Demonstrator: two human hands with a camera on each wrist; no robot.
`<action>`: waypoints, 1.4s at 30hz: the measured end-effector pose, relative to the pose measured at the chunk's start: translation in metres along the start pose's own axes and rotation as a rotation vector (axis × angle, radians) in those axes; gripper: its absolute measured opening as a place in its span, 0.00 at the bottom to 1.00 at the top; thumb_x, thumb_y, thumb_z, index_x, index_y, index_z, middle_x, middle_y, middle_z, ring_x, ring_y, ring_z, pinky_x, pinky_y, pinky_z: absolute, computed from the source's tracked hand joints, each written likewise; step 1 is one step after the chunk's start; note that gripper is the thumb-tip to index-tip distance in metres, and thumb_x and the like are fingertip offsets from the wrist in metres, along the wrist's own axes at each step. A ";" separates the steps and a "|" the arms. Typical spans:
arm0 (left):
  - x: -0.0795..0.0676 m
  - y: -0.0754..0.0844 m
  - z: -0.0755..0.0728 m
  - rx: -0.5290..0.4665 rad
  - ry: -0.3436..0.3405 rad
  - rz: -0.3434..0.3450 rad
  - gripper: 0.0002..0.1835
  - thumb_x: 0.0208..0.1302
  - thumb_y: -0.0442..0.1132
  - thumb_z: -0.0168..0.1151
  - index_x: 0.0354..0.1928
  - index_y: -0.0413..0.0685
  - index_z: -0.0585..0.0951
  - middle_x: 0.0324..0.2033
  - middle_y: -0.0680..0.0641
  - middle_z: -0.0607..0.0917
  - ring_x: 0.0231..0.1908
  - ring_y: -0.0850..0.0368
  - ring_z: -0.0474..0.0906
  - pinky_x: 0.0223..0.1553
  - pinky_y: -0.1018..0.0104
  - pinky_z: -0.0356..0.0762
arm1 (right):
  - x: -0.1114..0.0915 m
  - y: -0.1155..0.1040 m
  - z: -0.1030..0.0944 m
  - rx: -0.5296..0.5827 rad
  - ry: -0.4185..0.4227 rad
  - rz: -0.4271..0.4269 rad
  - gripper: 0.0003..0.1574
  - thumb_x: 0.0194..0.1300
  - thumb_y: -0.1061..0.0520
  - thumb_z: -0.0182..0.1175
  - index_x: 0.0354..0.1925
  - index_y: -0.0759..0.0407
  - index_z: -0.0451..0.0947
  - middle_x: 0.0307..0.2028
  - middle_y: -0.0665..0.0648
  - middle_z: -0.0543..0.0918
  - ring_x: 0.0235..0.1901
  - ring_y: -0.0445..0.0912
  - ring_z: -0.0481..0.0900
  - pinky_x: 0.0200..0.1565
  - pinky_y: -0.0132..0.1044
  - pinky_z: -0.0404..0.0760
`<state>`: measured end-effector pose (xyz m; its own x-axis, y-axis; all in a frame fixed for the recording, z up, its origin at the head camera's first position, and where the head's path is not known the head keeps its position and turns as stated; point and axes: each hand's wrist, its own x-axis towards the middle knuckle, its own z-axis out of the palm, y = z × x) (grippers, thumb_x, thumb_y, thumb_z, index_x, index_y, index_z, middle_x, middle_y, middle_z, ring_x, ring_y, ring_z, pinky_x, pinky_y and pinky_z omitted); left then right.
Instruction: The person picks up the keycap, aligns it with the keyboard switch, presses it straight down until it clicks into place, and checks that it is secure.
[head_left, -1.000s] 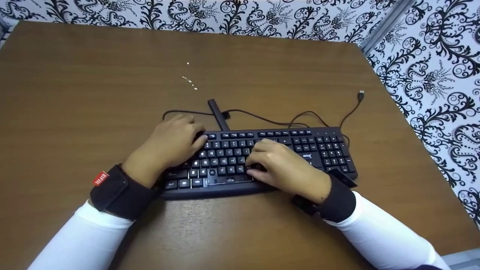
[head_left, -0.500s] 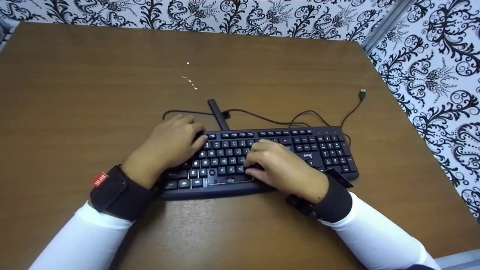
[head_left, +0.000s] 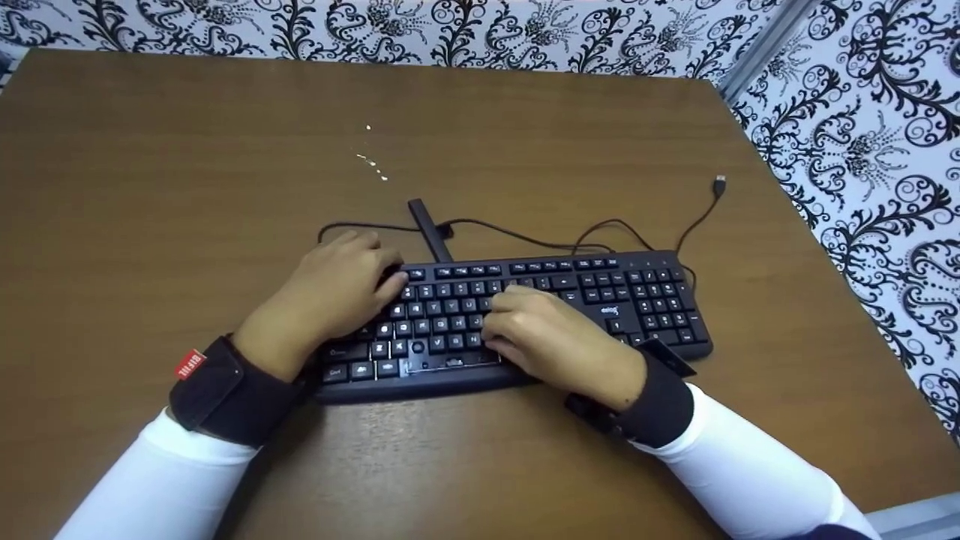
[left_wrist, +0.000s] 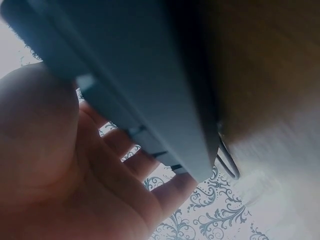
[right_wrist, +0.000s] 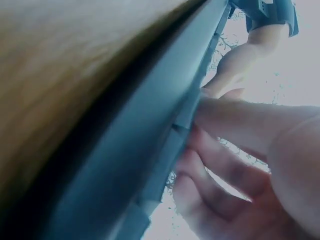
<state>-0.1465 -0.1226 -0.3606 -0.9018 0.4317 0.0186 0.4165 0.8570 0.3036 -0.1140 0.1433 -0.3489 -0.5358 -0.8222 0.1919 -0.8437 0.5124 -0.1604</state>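
A black computer keyboard (head_left: pixel 427 386) lies on the brown table. My left hand (head_left: pixel 322 289) rests over its left end, thumb and fingers on the key side; in the left wrist view the left fingers (left_wrist: pixel 135 160) reach loosely along the keys. Over the middle letter keys is my right hand (head_left: pixel 551 337), bent fingers and thumb at the keys. The right wrist view shows the thumb (right_wrist: pixel 230 117) right at a key's edge, with the other fingers (right_wrist: pixel 200 165) softly bent behind it. The keys under both hands are partly hidden.
Behind the keyboard a black cable (head_left: pixel 525 238) loops across the table, ending in a USB plug (head_left: pixel 719 186) at the right. A narrow black bar (head_left: pixel 429 229) lies behind the keyboard. Small white specks (head_left: pixel 373 163) dot the table farther back. Patterned wallpaper (head_left: pixel 525 34) borders the far edge.
My right thumb has drawn in closer to the fingers, and the right wrist has shifted slightly left. The left hand keeps its place on the keyboard. The head view has shifted a little.
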 end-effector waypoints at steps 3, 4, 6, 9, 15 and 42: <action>-0.001 -0.002 0.001 0.002 -0.004 -0.001 0.20 0.74 0.49 0.51 0.56 0.44 0.82 0.50 0.39 0.81 0.56 0.39 0.76 0.61 0.39 0.74 | 0.001 0.000 0.003 -0.006 -0.003 -0.011 0.02 0.60 0.63 0.69 0.30 0.57 0.84 0.29 0.51 0.81 0.33 0.46 0.78 0.39 0.36 0.82; -0.002 -0.003 0.000 0.002 -0.006 -0.001 0.20 0.74 0.49 0.51 0.56 0.44 0.82 0.50 0.39 0.81 0.56 0.39 0.76 0.61 0.39 0.74 | 0.001 0.000 0.003 -0.010 -0.002 -0.013 0.03 0.60 0.63 0.69 0.30 0.57 0.84 0.29 0.51 0.81 0.33 0.46 0.78 0.39 0.36 0.82; -0.003 -0.004 0.000 0.003 -0.013 -0.004 0.21 0.74 0.49 0.51 0.57 0.44 0.82 0.52 0.38 0.81 0.57 0.38 0.76 0.62 0.39 0.73 | 0.002 -0.001 0.005 -0.021 0.002 -0.016 0.03 0.60 0.62 0.69 0.30 0.56 0.84 0.30 0.51 0.81 0.33 0.45 0.77 0.39 0.36 0.81; -0.004 -0.004 -0.001 0.006 -0.014 -0.007 0.21 0.74 0.49 0.52 0.58 0.44 0.81 0.53 0.38 0.81 0.57 0.38 0.76 0.62 0.38 0.72 | 0.002 -0.002 0.006 -0.053 0.013 -0.024 0.02 0.60 0.61 0.69 0.31 0.56 0.84 0.30 0.50 0.81 0.33 0.45 0.77 0.41 0.38 0.81; -0.004 -0.001 0.005 0.003 -0.028 -0.004 0.21 0.75 0.50 0.51 0.58 0.44 0.81 0.53 0.38 0.81 0.58 0.38 0.75 0.62 0.39 0.73 | -0.006 0.003 -0.002 -0.062 -0.005 -0.050 0.11 0.60 0.51 0.70 0.39 0.55 0.85 0.37 0.52 0.83 0.38 0.46 0.78 0.45 0.39 0.82; 0.001 0.000 0.001 -0.002 -0.014 -0.004 0.19 0.74 0.49 0.53 0.55 0.46 0.82 0.50 0.39 0.81 0.56 0.39 0.76 0.59 0.39 0.74 | -0.012 0.023 -0.014 -0.046 -0.298 0.266 0.74 0.43 0.20 0.68 0.79 0.47 0.51 0.78 0.63 0.54 0.76 0.61 0.54 0.75 0.61 0.55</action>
<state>-0.1475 -0.1216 -0.3611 -0.9019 0.4319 0.0042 0.4124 0.8582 0.3055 -0.1273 0.1688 -0.3417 -0.7080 -0.6920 -0.1412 -0.6813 0.7219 -0.1217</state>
